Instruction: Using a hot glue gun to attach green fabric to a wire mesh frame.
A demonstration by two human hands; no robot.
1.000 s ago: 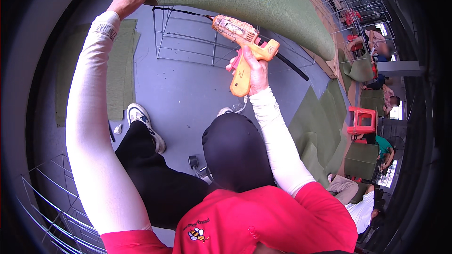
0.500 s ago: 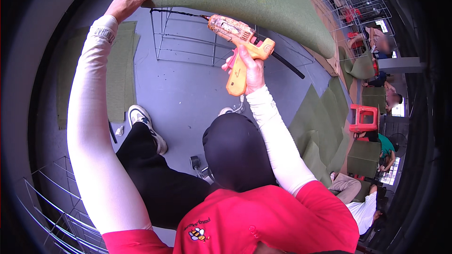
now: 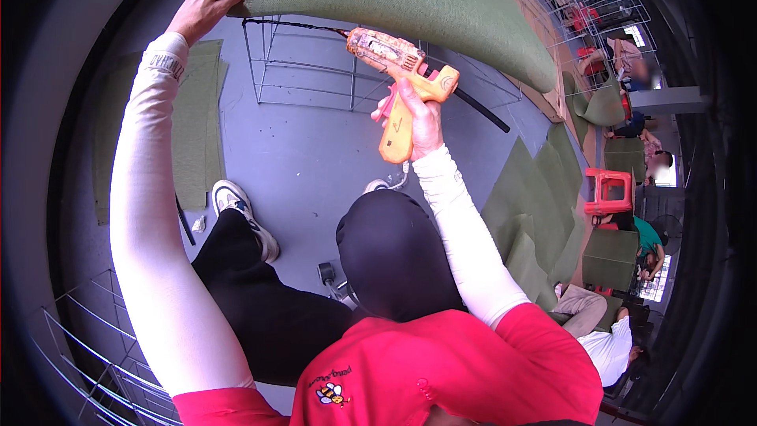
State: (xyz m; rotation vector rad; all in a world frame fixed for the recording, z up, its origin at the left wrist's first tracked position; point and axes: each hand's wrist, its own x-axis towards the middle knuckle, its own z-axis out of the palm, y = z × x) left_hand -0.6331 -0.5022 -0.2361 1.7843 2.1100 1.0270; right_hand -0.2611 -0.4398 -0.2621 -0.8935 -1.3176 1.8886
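My right hand (image 3: pixel 416 114) grips the handle of an orange glue gun (image 3: pixel 394 71). Its nozzle points left at the black wire edge (image 3: pixel 292 25) under a large green fabric sheet (image 3: pixel 394 0). My left hand (image 3: pixel 206 5) is raised at the upper left and pinches the near corner of that green sheet, lifting it off the wire frame (image 3: pixel 315 71). Both arms wear white sleeves. The glue gun's tip sits close to the frame rim just below the fabric.
Grey floor (image 3: pixel 307 166) lies below, with a flat green fabric piece (image 3: pixel 193 134) at left and stacked green panels (image 3: pixel 536 197) at right. A wire rack (image 3: pixel 87 347) is at lower left. A red stool (image 3: pixel 611 192) and other people sit at far right.
The glue gun has shifted slightly left along the frame edge, toward my left hand. My left hand stays on the fabric corner.
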